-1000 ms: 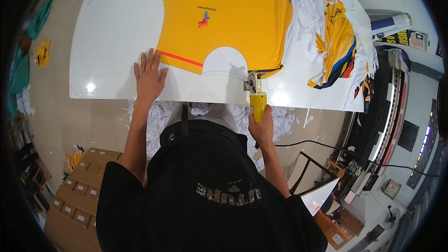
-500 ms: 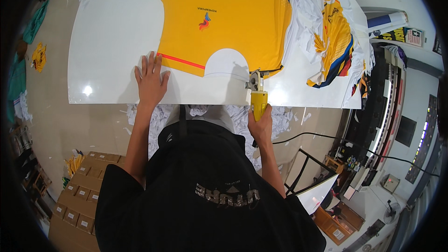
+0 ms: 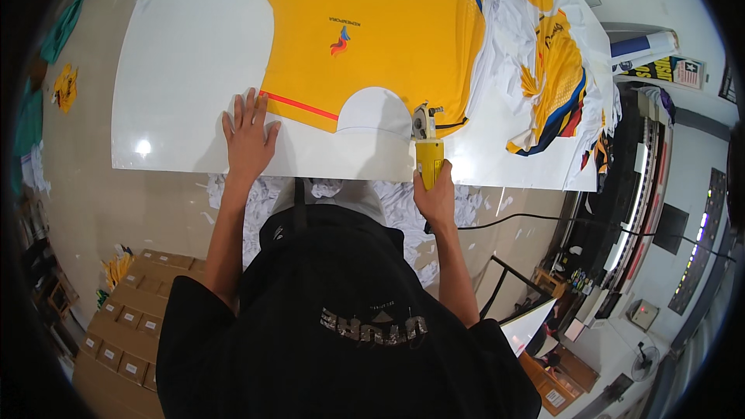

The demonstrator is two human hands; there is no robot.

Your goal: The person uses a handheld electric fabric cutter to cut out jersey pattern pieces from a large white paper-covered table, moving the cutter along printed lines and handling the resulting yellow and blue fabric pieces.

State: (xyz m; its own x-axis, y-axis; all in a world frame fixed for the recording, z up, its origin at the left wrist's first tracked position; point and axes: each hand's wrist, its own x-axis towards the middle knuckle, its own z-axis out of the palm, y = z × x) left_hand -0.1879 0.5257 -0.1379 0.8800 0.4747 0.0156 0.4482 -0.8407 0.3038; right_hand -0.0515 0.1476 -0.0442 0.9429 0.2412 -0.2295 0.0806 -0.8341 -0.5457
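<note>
Advanced since the earlier frame: yellow corded rotary cutter (image 3: 429, 157), clamped in the right hand (image 3: 436, 198); left hand (image 3: 249, 143) apart, flat on white tabletop (image 3: 178, 101); yellow jersey panel (image 3: 372, 46) ahead, neckline (image 3: 372, 84) beside the cutter head (image 3: 424, 122); crumpled printed fabric (image 3: 560, 58) farther right

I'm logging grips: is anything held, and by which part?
The right hand holds the yellow tool by the lower end of its body; the left hand holds nothing, lying on the table.
</note>
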